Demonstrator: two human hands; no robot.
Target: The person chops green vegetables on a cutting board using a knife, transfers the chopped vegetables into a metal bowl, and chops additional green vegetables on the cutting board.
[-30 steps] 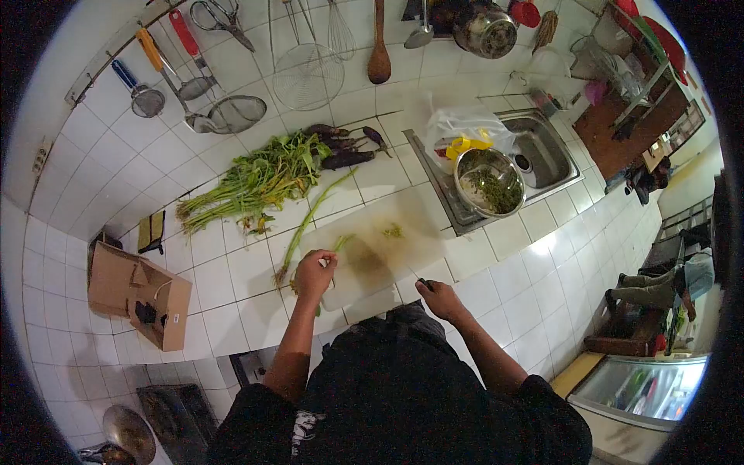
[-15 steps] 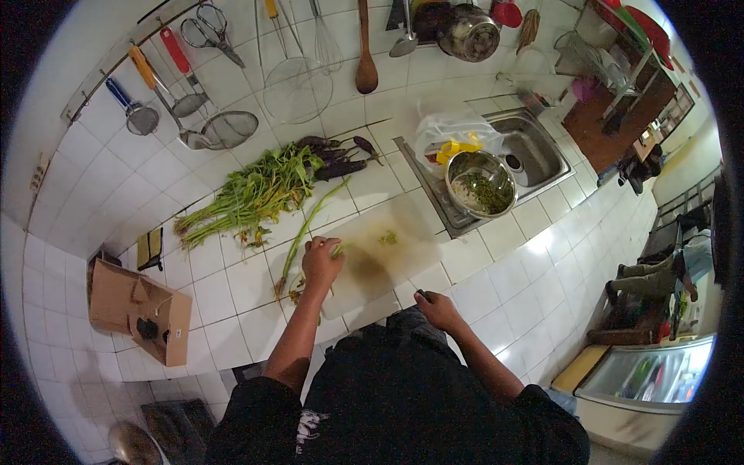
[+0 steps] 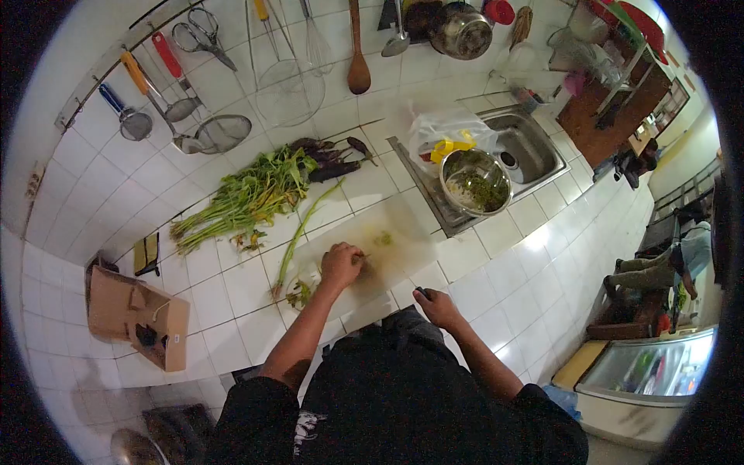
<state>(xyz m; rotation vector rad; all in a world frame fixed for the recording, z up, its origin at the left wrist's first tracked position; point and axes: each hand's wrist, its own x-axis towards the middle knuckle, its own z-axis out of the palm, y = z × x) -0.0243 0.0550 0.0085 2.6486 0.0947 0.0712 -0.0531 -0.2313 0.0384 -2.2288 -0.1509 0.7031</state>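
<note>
My left hand is over the translucent cutting board, its fingers curled together; what they hold, if anything, is hidden. A small heap of chopped green bits lies on the board, just beyond those fingers. At the board's near right side my right hand is closed around the dark handle of a knife; its blade is hard to make out. Left of the board lies a long green stalk, and a few leafy scraps sit by my left wrist.
A bunch of leafy greens and dark purple eggplants lie toward the wall. A steel bowl holding chopped greens stands beside the sink, near a plastic bag. A cardboard box is at left. Another person is far right.
My left hand has shifted right across the cutting board, uncovering the leafy scraps. A bit of green seen at its fingers before no longer shows. My right hand stays nearly in place.
</note>
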